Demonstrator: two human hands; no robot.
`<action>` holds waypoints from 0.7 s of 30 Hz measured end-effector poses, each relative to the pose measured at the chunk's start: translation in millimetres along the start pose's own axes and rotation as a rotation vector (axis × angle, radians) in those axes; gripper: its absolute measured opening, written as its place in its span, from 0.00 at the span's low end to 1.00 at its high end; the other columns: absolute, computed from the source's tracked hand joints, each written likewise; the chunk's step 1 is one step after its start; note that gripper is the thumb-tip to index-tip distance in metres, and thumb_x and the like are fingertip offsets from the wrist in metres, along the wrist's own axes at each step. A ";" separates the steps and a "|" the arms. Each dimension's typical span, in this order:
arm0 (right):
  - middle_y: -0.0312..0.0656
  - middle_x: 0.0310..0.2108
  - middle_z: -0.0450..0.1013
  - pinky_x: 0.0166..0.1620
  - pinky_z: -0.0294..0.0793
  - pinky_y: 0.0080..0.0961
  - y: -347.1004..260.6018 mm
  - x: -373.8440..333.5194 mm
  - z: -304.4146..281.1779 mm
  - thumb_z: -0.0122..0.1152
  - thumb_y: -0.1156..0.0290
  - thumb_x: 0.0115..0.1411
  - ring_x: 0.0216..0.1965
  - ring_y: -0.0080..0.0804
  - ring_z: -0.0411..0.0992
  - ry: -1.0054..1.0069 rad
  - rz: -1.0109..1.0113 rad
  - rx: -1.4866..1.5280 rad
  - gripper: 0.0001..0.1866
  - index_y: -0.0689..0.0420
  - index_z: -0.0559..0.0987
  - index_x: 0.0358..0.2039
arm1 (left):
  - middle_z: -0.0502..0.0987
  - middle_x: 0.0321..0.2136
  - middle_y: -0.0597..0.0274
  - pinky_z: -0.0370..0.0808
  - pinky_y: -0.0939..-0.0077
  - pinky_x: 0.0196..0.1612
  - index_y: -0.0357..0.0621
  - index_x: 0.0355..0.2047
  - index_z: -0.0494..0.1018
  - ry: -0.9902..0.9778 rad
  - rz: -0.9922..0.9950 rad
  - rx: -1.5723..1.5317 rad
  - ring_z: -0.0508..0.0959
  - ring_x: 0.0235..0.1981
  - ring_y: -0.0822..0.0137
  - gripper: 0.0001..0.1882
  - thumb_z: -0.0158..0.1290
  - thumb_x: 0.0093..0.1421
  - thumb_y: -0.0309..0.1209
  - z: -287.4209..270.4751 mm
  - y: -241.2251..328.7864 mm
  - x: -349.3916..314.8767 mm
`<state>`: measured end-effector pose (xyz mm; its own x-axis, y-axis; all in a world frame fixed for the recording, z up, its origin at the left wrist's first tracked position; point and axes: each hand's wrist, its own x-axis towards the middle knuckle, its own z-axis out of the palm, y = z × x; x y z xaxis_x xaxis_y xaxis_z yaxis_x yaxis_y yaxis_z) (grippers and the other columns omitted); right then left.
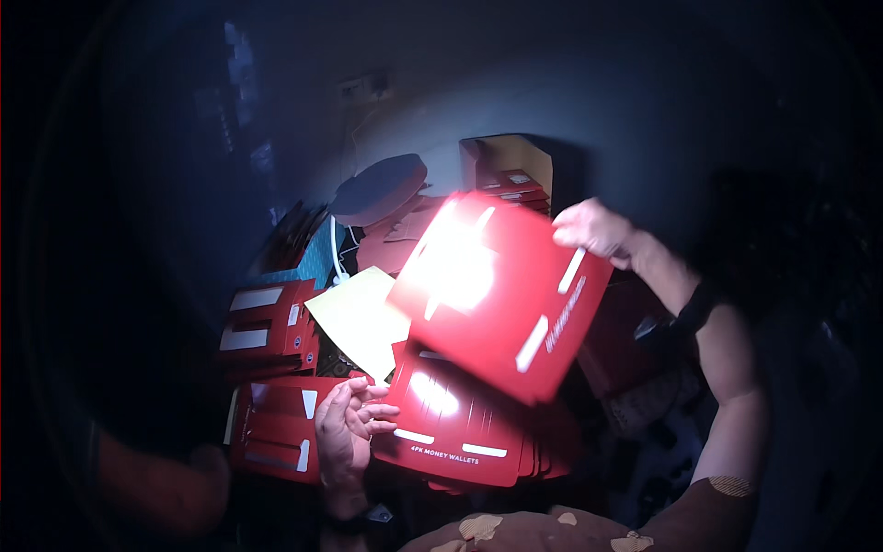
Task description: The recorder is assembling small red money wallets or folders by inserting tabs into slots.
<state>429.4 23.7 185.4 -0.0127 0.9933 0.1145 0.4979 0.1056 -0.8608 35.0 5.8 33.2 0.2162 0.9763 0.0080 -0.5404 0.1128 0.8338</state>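
Note:
My right hand (pixel 596 230) pinches the upper right corner of a red printed card sheet (pixel 515 317) with white slots. The sheet hangs tilted in the air, glaring white where the lamp light strikes it. Below it lies a stack of similar red card sheets (pixel 460 423), partly covered by the raised one. My left hand (pixel 349 423) is at the left edge of this stack, palm turned up and fingers spread, with nothing held in it. Just beyond the fingers is a pale yellow sheet of paper (pixel 363 317).
More red cards with white panels (pixel 267 322) are piled at the left, and another red card piece (pixel 276 428) lies beside my left wrist. Behind stand a dark round lamp head (pixel 382 189) with a white cable (pixel 337 248) and an open cardboard box (pixel 520 161) of red cards.

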 end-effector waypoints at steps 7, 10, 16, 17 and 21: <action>0.48 0.33 0.76 0.37 0.77 0.31 65.2 28.4 -96.4 0.44 0.79 0.55 0.32 0.35 0.77 0.553 0.089 0.027 0.14 0.66 0.77 0.38 | 0.75 0.29 0.47 0.78 0.68 0.23 0.37 0.36 0.69 0.063 -0.015 0.004 0.79 0.22 0.56 0.13 0.43 0.63 0.36 -9.2 -10.0 -0.6; 0.49 0.33 0.76 0.37 0.77 0.33 111.0 37.0 -129.7 0.43 0.80 0.56 0.32 0.38 0.77 0.733 0.172 -0.100 0.14 0.66 0.77 0.38 | 0.75 0.28 0.48 0.78 0.69 0.22 0.38 0.35 0.69 0.054 -0.021 0.006 0.78 0.21 0.58 0.12 0.44 0.63 0.36 -3.6 -12.8 2.0; 0.55 0.43 0.71 0.42 0.76 0.37 176.8 71.7 -110.9 0.41 0.76 0.61 0.43 0.43 0.74 0.780 0.358 -0.015 0.15 0.67 0.69 0.46 | 0.75 0.27 0.48 0.80 0.69 0.23 0.35 0.36 0.68 0.069 0.000 0.018 0.79 0.21 0.59 0.13 0.43 0.64 0.35 -14.3 -13.1 -0.9; 0.55 0.43 0.71 0.42 0.75 0.37 169.5 70.3 -101.3 0.41 0.76 0.61 0.43 0.43 0.74 0.779 0.390 -0.038 0.15 0.67 0.68 0.47 | 0.75 0.27 0.48 0.80 0.69 0.23 0.35 0.35 0.68 0.080 -0.003 0.018 0.79 0.21 0.59 0.13 0.43 0.64 0.35 -14.7 -12.6 -2.4; 0.57 0.46 0.70 0.42 0.74 0.37 178.7 70.3 -88.3 0.42 0.77 0.60 0.46 0.44 0.73 0.688 0.451 -0.207 0.14 0.69 0.70 0.44 | 0.75 0.26 0.49 0.80 0.69 0.23 0.35 0.34 0.69 0.056 -0.009 0.015 0.79 0.21 0.60 0.13 0.43 0.64 0.34 -10.6 -13.2 -1.9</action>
<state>594.0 108.3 83.4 0.7219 0.6821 0.1162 0.4785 -0.3708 -0.7960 33.1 4.4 16.4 0.1751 0.9841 -0.0301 -0.5264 0.1194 0.8418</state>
